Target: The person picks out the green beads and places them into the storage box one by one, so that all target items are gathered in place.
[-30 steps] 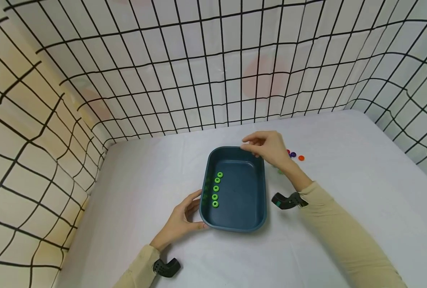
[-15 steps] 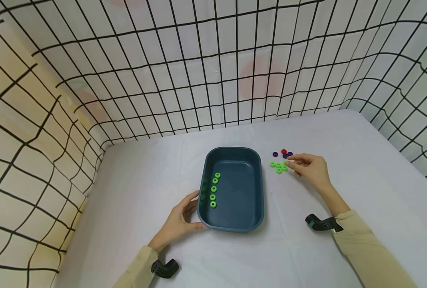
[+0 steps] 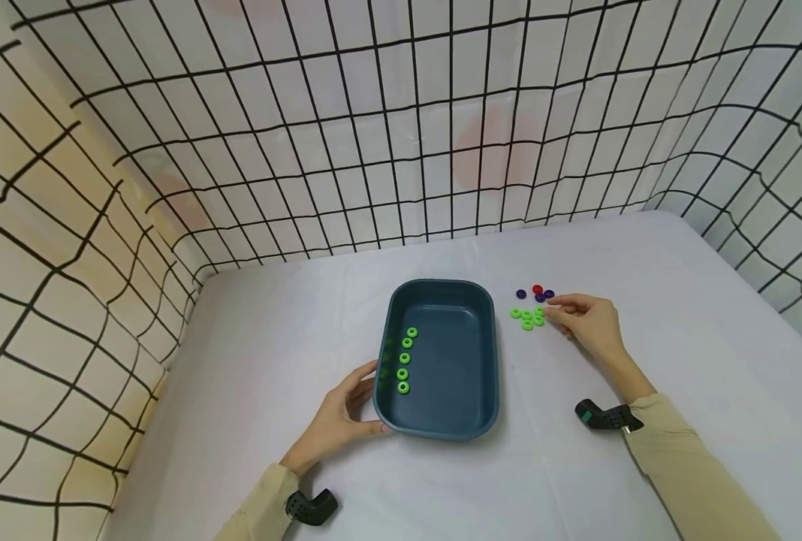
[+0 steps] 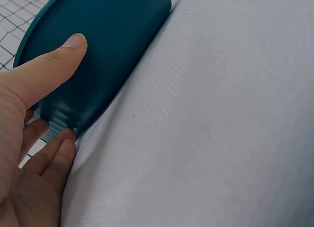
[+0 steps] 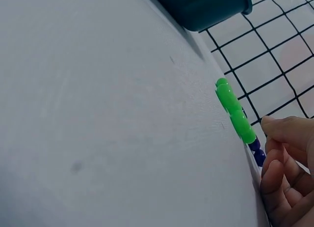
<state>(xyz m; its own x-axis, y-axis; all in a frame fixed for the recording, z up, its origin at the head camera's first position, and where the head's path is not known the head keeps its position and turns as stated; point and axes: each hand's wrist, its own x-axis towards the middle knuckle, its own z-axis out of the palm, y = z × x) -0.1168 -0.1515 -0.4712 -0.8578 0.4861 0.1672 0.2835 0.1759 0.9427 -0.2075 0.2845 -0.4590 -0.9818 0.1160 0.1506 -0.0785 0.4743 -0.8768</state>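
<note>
In the head view, my left hand (image 3: 336, 413) grips the lower left corner of a dark blue-green tray (image 3: 492, 361). My thumb (image 4: 73, 45) presses its outer wall in the left wrist view, fingers round the corner. A line of several green rings (image 3: 404, 358) runs along the tray's left side inside. My right hand (image 3: 590, 323) is right of the tray, fingertips at the edge of a cluster of green rings (image 3: 527, 315). A gap shows between its thumb and forefinger, with no ring seen between them; other fingers are bent.
Just behind the green cluster lie several purple rings (image 3: 521, 294) and a red ring (image 3: 538, 288). A white cloth (image 3: 293, 323) covers the table. Black wire mesh (image 3: 414, 150) stands along the back and sides. Each wrist wears a black camera mount (image 3: 312, 508).
My right hand has gone from above the tray's far right corner to the green cluster, and has barely moved over the last half second. The left hand stays at the tray.
</note>
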